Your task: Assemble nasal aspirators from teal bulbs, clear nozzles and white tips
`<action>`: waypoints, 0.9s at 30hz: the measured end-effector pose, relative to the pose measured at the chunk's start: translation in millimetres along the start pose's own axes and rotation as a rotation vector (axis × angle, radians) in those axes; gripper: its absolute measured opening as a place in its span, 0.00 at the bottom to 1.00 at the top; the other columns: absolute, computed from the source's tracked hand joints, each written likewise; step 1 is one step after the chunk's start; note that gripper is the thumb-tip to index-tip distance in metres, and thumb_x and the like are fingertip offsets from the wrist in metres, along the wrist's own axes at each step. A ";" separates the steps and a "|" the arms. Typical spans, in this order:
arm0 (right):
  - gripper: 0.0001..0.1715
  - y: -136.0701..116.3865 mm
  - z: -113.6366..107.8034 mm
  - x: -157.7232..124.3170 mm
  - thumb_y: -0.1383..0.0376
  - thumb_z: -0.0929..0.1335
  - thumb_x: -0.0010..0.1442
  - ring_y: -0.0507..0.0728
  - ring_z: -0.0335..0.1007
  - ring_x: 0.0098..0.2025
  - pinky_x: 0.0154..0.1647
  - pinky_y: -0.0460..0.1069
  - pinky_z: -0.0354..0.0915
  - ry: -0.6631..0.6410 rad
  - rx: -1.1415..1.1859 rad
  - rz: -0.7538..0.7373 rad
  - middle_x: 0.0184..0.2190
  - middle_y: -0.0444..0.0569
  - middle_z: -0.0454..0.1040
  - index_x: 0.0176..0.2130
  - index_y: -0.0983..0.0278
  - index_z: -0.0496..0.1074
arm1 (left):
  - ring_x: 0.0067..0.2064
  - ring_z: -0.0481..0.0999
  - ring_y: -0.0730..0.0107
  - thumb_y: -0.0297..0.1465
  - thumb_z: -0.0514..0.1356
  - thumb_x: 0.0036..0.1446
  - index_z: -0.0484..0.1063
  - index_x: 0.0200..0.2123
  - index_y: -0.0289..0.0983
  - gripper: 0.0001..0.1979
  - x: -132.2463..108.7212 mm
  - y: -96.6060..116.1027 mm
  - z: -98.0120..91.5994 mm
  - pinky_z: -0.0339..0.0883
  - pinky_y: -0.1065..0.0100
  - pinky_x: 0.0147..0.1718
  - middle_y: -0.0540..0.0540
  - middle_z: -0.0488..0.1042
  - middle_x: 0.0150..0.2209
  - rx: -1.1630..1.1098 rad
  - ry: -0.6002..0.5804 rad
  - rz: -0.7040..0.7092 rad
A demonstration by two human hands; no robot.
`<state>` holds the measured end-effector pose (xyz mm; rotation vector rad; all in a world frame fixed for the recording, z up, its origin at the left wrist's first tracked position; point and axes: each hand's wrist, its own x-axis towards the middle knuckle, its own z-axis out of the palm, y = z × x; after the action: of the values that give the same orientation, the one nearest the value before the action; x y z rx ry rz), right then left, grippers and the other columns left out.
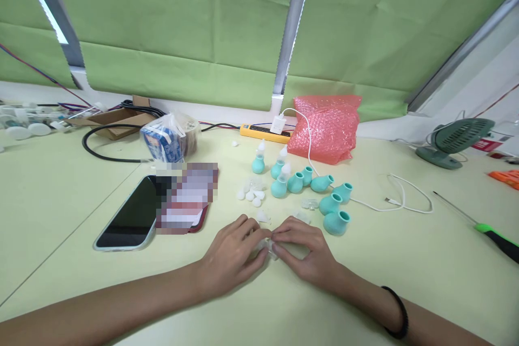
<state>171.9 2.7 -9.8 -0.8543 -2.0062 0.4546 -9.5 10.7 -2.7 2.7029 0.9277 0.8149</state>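
Note:
My left hand (239,254) and my right hand (304,248) meet low over the table. Their fingertips pinch a small clear plastic piece (271,250) between them, and the fingers hide much of it. Just beyond lie a translucent cone-shaped tip (263,217) and clear fittings (310,204). White caps (249,194) form a small cluster behind my left hand. Several open-necked teal rubber bulbs (337,222) stand or lean to the right. Further back, three teal bulbs carry clear bodies with white tips, one being the bulb assembly (258,159).
At left lie a black-screened phone (130,216) and a red-edged phone (200,221). Behind are a bagged blue package (164,140), a yellow power strip (263,133) and a pink bubble-wrap bag (326,130). A white cable (375,208), screwdriver (486,230) and green fan (462,140) occupy the right.

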 end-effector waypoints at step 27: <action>0.07 1.9 1.3 -3.4 0.73 0.67 0.48 0.53 0.65 0.27 0.26 0.49 0.64 0.026 -0.035 -0.082 0.24 0.48 0.71 0.32 0.64 0.70 | 0.32 0.66 0.70 0.26 0.50 0.57 0.65 0.35 0.34 0.06 -2.0 -5.0 9.0 0.64 0.70 0.30 0.45 0.68 0.31 -0.100 0.045 0.075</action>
<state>172.8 1.5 -13.6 -0.7916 -2.0222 0.3613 -8.4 13.5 -12.7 2.6569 0.7761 0.9150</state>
